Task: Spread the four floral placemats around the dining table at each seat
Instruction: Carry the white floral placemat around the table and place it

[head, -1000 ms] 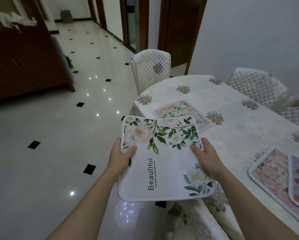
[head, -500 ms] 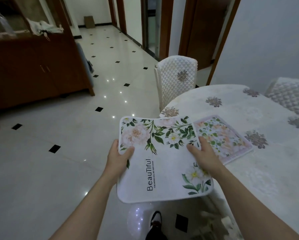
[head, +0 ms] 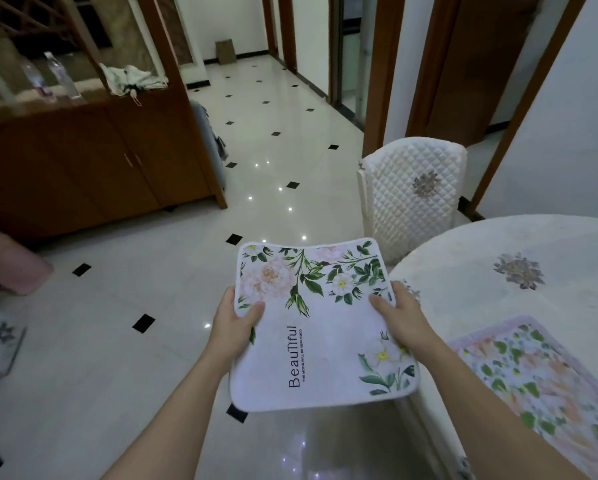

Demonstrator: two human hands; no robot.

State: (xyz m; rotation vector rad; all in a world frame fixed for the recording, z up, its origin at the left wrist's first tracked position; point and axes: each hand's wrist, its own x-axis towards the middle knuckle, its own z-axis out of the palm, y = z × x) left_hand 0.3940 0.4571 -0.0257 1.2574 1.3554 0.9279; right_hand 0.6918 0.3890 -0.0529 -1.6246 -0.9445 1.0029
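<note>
As I look down through the head camera, a wooden cabinet [head: 83,161] fills the far left, with clear bottles [head: 58,76] standing on its shelf. Pale glossy floor [head: 117,358] with small black diamond tiles runs from there toward me.

My left hand [head: 237,322] grips the left edge of a placemat [head: 321,327], thumb laid on top and fingers tucked out of sight beneath. I see the mat held in the air over the floor, just beside the rim of the dining table [head: 491,299] and not lying on it. It is white with rounded corners and a thin stitched border. A big pale pink bloom sits at its far left corner, green leafy sprigs trail across the far edge, and a white flower with a yellow centre sits among them. Another white flower with leaves fills the near right corner. Dark lettering reading "BeauTiful" runs lengthwise down the middle, with a smaller line beside it. The far edge dips in the middle, so the mat bows slightly.

My right hand [head: 399,317] clasps the right edge likewise, thumb on top. Beyond it stands a chair [head: 411,192] in a white quilted cover, pushed near the table's far end. On the cream patterned tablecloth at the right, a second placemat [head: 539,379], pink-bordered and flowered, lies flat.
</note>
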